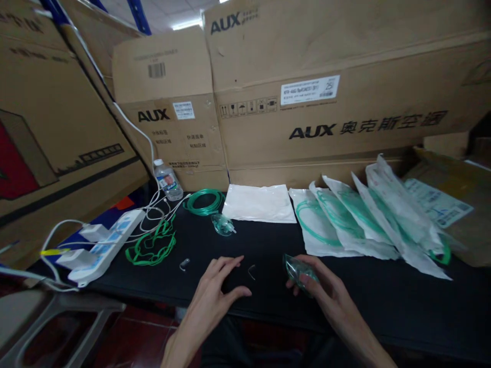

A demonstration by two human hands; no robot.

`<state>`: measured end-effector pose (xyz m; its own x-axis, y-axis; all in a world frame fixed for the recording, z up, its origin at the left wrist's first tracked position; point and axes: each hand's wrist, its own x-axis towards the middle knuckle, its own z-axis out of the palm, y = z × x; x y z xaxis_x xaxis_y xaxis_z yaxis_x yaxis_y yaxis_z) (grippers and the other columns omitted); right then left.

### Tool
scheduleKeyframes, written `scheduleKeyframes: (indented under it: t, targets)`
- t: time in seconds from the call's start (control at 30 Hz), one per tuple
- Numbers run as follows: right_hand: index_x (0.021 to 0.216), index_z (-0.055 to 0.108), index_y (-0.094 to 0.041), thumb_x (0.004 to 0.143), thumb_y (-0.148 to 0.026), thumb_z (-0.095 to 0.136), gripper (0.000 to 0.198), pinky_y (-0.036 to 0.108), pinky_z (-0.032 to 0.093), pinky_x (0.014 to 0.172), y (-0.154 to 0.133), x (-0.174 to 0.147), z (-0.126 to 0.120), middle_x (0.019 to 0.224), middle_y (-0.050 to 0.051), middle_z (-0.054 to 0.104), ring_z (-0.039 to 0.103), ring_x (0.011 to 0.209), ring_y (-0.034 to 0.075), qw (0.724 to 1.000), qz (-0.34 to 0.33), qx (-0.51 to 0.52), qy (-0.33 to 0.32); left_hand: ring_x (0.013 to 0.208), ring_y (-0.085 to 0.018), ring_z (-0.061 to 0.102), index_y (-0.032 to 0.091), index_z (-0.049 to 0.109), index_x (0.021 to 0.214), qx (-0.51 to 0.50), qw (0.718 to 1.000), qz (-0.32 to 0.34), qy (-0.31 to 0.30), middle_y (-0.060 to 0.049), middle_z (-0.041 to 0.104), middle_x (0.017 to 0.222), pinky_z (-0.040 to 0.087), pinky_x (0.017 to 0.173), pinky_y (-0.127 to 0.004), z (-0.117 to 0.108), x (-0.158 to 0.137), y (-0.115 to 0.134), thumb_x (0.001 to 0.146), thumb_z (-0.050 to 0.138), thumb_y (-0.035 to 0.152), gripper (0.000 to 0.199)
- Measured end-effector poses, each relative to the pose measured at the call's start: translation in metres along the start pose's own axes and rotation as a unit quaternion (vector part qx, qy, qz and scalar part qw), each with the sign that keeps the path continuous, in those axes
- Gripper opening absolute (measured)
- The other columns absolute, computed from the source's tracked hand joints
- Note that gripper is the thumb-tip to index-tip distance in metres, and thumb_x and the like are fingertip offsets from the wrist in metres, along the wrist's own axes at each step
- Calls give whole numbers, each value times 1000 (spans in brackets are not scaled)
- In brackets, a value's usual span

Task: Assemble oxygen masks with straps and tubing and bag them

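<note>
In my right hand [320, 283] is a clear green-tinted oxygen mask [298, 272], gripped between thumb and fingers above the black table. My left hand [217, 283] hovers over the table with thumb and fingers apart, holding nothing. Between the two hands lies a thin bent metal strip [251, 272]. To the left of my left hand rests a small clear piece [184, 263], too small to name. Further back is another clear greenish plastic part [223, 225] with a pale connector, beside a coil of green tubing [204, 202].
Green elastic straps [153, 248] lie at the left near a white power strip [109, 248] with cables. A plastic bottle [169, 180] stands behind. A flat white packet [260, 203] lies at the back; several packets of tubing [349, 217] lean at the right. Large cardboard boxes [253, 133] wall the rear.
</note>
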<state>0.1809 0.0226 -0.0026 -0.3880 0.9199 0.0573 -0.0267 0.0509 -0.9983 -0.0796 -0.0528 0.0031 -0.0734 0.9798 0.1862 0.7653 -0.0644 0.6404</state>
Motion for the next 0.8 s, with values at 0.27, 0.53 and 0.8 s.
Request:
scheduleKeyframes:
  t: [0.27, 0.53, 0.8]
  targets:
    - [106, 73, -24, 83, -40, 74, 28, 26, 60, 76, -1, -6, 2, 97, 4, 78, 73, 84, 20, 997, -31, -72, 7, 103, -22, 64, 28, 73, 110, 19, 998, 58, 20, -2, 70, 111, 51, 95, -35, 25, 13, 2, 92, 71, 27, 18]
    - [100, 73, -24, 85, -30, 69, 17, 21, 53, 69, 0, -5, 9, 87, -1, 75, 69, 77, 17, 987, -37, -156, -27, 84, -18, 66, 25, 74, 114, -194, 981, -20, 5, -2, 77, 98, 53, 78, -27, 22, 17, 9, 93, 69, 38, 25]
    - [83, 76, -26, 79, -28, 73, 5, 18, 56, 58, 13, -1, 6, 70, -1, 75, 71, 61, 18, 978, -94, -178, -51, 89, -17, 68, 31, 80, 110, -250, 966, 49, -52, -2, 74, 98, 53, 79, -25, 31, 23, 35, 85, 81, 38, 26]
